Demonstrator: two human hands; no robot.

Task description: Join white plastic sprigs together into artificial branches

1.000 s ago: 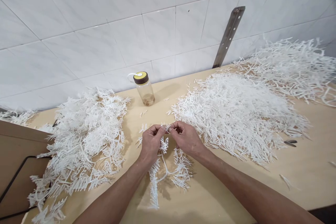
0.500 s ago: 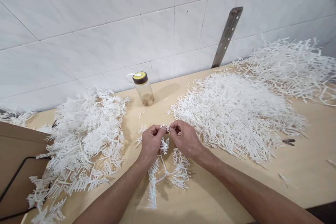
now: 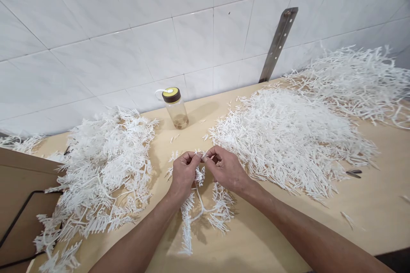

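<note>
A branched white plastic sprig (image 3: 201, 209) with small needle-like tips hangs below my hands, over the table. My left hand (image 3: 185, 172) pinches an upper tip of this sprig between thumb and forefinger. Close beside it, my right hand (image 3: 224, 168) is pinched at the same tip, thumb and forefinger almost touching the left ones. The exact bit between the right fingertips is mostly hidden. Left of my hands lies a pile of branched white sprigs (image 3: 109, 170). To the right spreads a heap of small loose white pieces (image 3: 288, 136).
A clear bottle (image 3: 177, 113) with a yellow and dark lid stands near the tiled wall. A perforated metal strip (image 3: 278, 45) leans there. More white sprigs (image 3: 355, 81) lie at the far right. A cardboard box (image 3: 25, 204) borders the left; a small dark object (image 3: 354, 173) lies right.
My right hand has shifted slightly left, closer to the left fingertips. The sprig still hangs in nearly the same place.
</note>
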